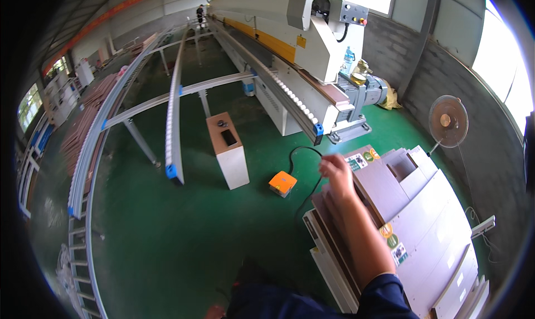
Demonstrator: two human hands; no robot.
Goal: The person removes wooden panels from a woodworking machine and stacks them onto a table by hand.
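Note:
My right arm reaches forward over a stack of pale boards (429,207). My right hand (336,173) is beside the stack's far left corner, its fingers curled in. Whether it touches a board, or what lies in the fingers, is hidden. Round stickers and printed label squares (357,162) lie along the boards' left side. At the lower edge a small blurred patch of skin, seemingly my left hand (214,312), shows beside my dark clothing; its fingers cannot be made out. An orange foot pedal box (283,182) with a black cable sits on the floor ahead.
A narrow box stand (233,166) holds a dark phone-like slab. Roller rails (175,113) run away to the left of a long machine (262,40). A motor (362,90) and a fan (447,121) stand at right. Brown boards (92,118) are stacked left; a person (200,15) stands far off.

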